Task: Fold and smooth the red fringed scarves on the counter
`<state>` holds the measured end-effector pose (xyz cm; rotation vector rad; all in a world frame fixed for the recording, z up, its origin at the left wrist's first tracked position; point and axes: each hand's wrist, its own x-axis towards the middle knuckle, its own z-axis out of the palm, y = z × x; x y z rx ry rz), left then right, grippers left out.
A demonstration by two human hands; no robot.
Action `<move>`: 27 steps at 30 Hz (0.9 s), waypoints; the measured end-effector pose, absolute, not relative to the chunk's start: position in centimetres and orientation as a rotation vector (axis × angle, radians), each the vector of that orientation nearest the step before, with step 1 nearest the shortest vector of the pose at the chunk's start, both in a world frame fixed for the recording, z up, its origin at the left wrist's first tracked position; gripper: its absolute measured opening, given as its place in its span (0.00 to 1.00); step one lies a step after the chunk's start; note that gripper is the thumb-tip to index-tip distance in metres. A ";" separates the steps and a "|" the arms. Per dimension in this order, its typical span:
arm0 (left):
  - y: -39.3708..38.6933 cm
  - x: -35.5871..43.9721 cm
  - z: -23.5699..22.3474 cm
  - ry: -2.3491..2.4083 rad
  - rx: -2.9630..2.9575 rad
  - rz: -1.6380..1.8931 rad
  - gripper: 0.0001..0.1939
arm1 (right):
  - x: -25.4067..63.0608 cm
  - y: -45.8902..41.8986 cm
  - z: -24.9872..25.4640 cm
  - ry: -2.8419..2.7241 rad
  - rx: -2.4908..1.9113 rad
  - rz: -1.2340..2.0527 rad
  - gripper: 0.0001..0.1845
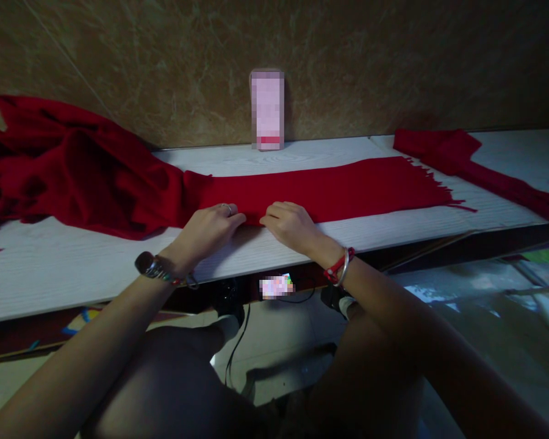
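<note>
A red scarf [352, 190] with a fringed right end lies flat in a long strip along the white wood-grain table [274, 160]. At its near edge, my left hand [215, 225] has its fingers closed on the fabric. My right hand [291, 224] grips the same edge a short way to the right, its fingers curled over the cloth. To the left, a bunched heap of red fabric [96, 177] meets the flat strip; whether it is one piece with it I cannot tell. The fingertips of both hands are partly hidden.
Behind the strip, a phone [268, 110] with a blurred-out screen leans against the brown marbled wall [348, 67]. Another red fringed scarf [439, 146] lies folded at the right, its end reaching the table's front edge. Below are a lit screen [274, 286] and a dark cable [238, 350].
</note>
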<state>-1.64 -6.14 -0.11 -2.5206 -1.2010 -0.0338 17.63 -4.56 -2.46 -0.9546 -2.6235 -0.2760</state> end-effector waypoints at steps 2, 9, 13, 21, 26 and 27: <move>-6.1 -1.8 -0.2 -1.144 -2.514 -0.037 0.16 | 17.7 -4.6 -2.4 -2.629 -0.934 -0.263 0.15; -5.8 -2.4 -0.6 -0.968 -2.546 -0.115 0.18 | 18.0 -4.6 -2.9 -2.619 -0.881 -0.249 0.15; -5.7 -2.5 -0.8 -0.952 -2.593 -0.133 0.19 | 18.3 -4.5 -3.1 -2.610 -0.827 -0.213 0.15; -6.0 -3.0 -0.5 -0.831 -2.675 -0.041 0.20 | 18.8 -4.5 -3.1 -2.675 -0.742 -0.059 0.17; -6.0 -3.6 -0.8 -0.942 -2.808 -0.058 0.21 | 19.2 -4.5 -3.1 -2.687 -0.725 0.095 0.19; -6.0 -3.8 -0.9 -0.983 -2.847 -0.092 0.21 | 19.4 -4.5 -3.1 -2.688 -0.724 0.132 0.19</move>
